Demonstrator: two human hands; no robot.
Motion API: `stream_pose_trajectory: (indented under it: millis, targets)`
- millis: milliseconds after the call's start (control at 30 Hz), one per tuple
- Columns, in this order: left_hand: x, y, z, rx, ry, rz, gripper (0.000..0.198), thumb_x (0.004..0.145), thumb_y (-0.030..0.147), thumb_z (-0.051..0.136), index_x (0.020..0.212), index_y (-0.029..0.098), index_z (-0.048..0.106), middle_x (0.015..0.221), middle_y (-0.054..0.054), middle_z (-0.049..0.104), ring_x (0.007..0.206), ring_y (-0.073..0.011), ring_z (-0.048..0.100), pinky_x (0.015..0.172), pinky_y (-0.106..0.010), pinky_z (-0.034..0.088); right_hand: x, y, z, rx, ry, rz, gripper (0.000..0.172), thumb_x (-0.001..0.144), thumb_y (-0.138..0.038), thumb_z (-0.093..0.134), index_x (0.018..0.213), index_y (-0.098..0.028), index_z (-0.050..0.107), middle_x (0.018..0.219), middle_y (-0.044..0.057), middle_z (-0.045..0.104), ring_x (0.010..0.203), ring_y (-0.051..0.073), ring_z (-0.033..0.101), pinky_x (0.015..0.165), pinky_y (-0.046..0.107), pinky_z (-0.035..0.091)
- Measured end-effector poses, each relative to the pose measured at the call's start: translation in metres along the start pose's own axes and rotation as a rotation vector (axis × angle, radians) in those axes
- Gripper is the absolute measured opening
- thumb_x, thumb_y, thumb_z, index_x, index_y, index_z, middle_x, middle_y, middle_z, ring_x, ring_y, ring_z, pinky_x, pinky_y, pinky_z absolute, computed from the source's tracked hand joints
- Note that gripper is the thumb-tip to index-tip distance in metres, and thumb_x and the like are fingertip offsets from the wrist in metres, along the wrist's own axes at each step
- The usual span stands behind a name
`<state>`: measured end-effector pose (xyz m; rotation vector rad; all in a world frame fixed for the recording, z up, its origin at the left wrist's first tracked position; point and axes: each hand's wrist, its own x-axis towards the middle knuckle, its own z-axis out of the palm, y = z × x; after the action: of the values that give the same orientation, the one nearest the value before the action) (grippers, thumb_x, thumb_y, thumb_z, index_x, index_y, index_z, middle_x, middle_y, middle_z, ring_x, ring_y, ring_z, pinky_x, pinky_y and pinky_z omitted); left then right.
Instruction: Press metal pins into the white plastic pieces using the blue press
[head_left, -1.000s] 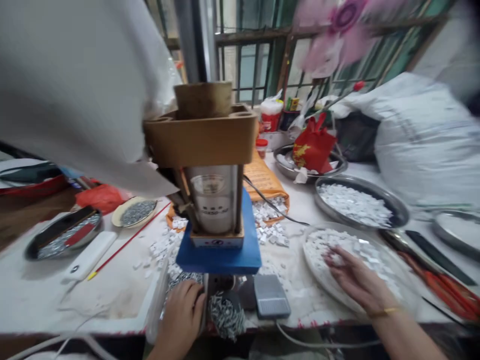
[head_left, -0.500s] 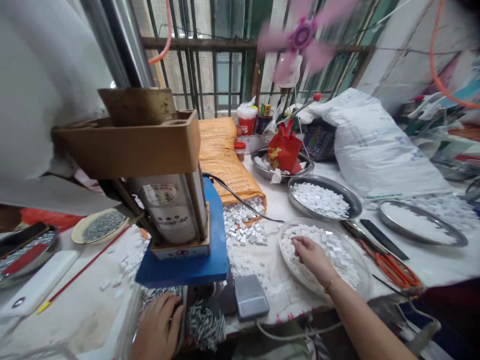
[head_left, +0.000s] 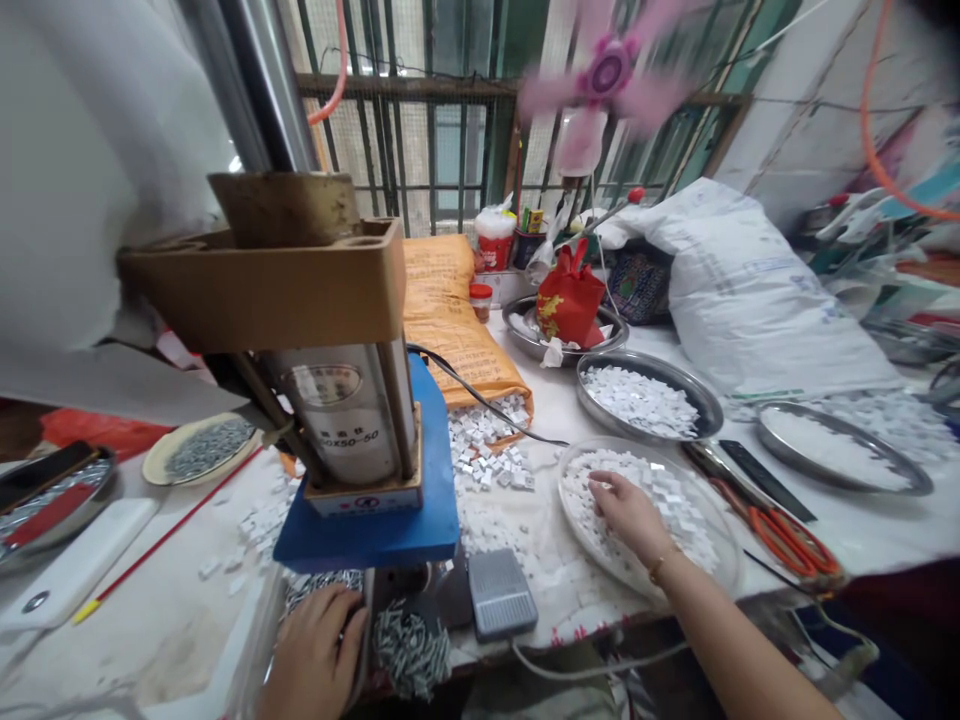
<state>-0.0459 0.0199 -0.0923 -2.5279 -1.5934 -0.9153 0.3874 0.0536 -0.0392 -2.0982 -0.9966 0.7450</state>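
Head view: right hand at the white pieces, left hand at the bin

From my end I see the two hands well apart, one on each side of the pedal [head_left: 502, 595]. My right hand [head_left: 628, 515] is over the clear plate [head_left: 726, 572], its fingertips bent down at the white pieces [head_left: 679, 500] lying there; I cannot tell whether they pinch one. My left hand [head_left: 319, 645] is over the bin [head_left: 253, 650], fingers curled at the metal bits [head_left: 322, 582] in it; its grip is hidden from me. Just beside that hand I see a heap of screws [head_left: 412, 650]. Above them stands the press [head_left: 277, 295] on its blue base [head_left: 375, 535]. Behind the plate sits a steel bowl [head_left: 711, 425] with more white pieces, and white pieces also lie at the mouth of the orange sack [head_left: 457, 345].
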Motion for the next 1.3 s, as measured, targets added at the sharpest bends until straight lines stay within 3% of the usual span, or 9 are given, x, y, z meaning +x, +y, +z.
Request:
stream_pose_trajectory:
  millis: [167, 300, 467, 633, 767, 900, 1067, 1200, 1300]
  targets:
    - [0.003, 0.003, -0.002, -0.011, -0.004, -0.015, 0.027, 0.088, 0.036, 0.044, 0.085, 0.022, 0.066, 0.087, -0.006, 0.068, 0.081, -0.022, 0.064, 0.07, -0.036, 0.053, 0.014, 0.001, 0.014, 0.053, -0.04, 0.036, 0.014, 0.086, -0.029, 0.058, 0.09, -0.016, 0.062, 0.088, 0.001, 0.065, 0.077, 0.014, 0.06, 0.074, 0.034, 0.049]
    - [0.003, 0.006, -0.003, -0.016, 0.007, -0.02, 0.027, 0.088, 0.036, 0.044, 0.084, 0.021, 0.066, 0.087, -0.006, 0.068, 0.08, -0.0217, 0.064, 0.069, -0.035, 0.053, 0.018, -0.001, 0.017, 0.22, -0.05, 0.114, 0.015, 0.087, -0.029, 0.056, 0.085, -0.015, 0.06, 0.082, 0.0, 0.063, 0.068, 0.012, 0.06, 0.064, 0.029, 0.05]
    - [0.002, 0.003, -0.001, -0.025, 0.017, -0.006, 0.024, 0.087, 0.034, 0.046, 0.085, 0.021, 0.066, 0.087, -0.006, 0.068, 0.08, -0.0217, 0.064, 0.069, -0.035, 0.054, -0.001, -0.007, -0.004, 0.623, -0.128, 0.208, 0.003, 0.081, -0.02, 0.053, 0.078, -0.02, 0.053, 0.072, 0.002, 0.067, 0.057, 0.014, 0.063, 0.05, 0.025, 0.049]
    - [0.001, 0.0, 0.002, -0.042, 0.013, 0.005, 0.023, 0.087, 0.035, 0.046, 0.085, 0.022, 0.065, 0.086, -0.006, 0.067, 0.078, -0.022, 0.063, 0.067, -0.036, 0.054, -0.026, -0.022, -0.008, 0.989, -0.322, 0.243, 0.016, 0.081, -0.017, 0.047, 0.093, -0.019, 0.057, 0.102, 0.01, 0.069, 0.095, 0.022, 0.067, 0.08, 0.036, 0.054]
    - [0.001, 0.002, 0.002, -0.032, 0.019, -0.007, 0.023, 0.087, 0.035, 0.046, 0.086, 0.022, 0.065, 0.087, -0.006, 0.067, 0.08, -0.0228, 0.063, 0.069, -0.037, 0.053, -0.033, -0.035, 0.011, 1.111, -0.46, 0.266, 0.021, 0.087, -0.03, 0.045, 0.09, -0.016, 0.061, 0.103, 0.013, 0.069, 0.1, 0.026, 0.065, 0.089, 0.041, 0.05]
    - [0.002, 0.005, 0.0, -0.028, -0.007, -0.036, 0.023, 0.088, 0.033, 0.045, 0.085, 0.021, 0.065, 0.087, -0.007, 0.067, 0.081, -0.0231, 0.063, 0.069, -0.037, 0.052, -0.033, -0.044, 0.031, 1.122, -0.531, 0.249, 0.029, 0.088, -0.037, 0.046, 0.083, -0.016, 0.064, 0.096, 0.012, 0.07, 0.097, 0.025, 0.066, 0.09, 0.042, 0.048]
    - [0.004, 0.009, -0.003, -0.049, -0.001, -0.046, 0.022, 0.088, 0.032, 0.046, 0.085, 0.021, 0.064, 0.087, -0.008, 0.066, 0.08, -0.0228, 0.062, 0.07, -0.037, 0.052, -0.037, -0.056, 0.057, 0.988, -0.501, 0.128, 0.037, 0.084, -0.05, 0.047, 0.081, -0.019, 0.067, 0.095, 0.01, 0.071, 0.095, 0.025, 0.066, 0.087, 0.042, 0.048]
    - [0.006, 0.012, -0.007, -0.057, -0.021, -0.062, 0.021, 0.088, 0.031, 0.046, 0.085, 0.02, 0.064, 0.086, -0.008, 0.066, 0.08, -0.0229, 0.062, 0.07, -0.038, 0.052, -0.039, -0.064, 0.075, 0.752, -0.38, -0.039, 0.049, 0.079, -0.063, 0.045, 0.086, -0.019, 0.066, 0.102, 0.011, 0.07, 0.102, 0.026, 0.062, 0.087, 0.04, 0.046]
    - [0.007, 0.014, -0.01, -0.062, -0.053, -0.084, 0.02, 0.088, 0.029, 0.046, 0.085, 0.02, 0.064, 0.087, -0.008, 0.066, 0.081, -0.0228, 0.062, 0.07, -0.037, 0.052, -0.034, -0.06, 0.066, 0.495, -0.212, -0.167, 0.047, 0.074, -0.063, 0.05, 0.09, -0.02, 0.065, 0.108, 0.01, 0.068, 0.108, 0.027, 0.056, 0.093, 0.039, 0.041]
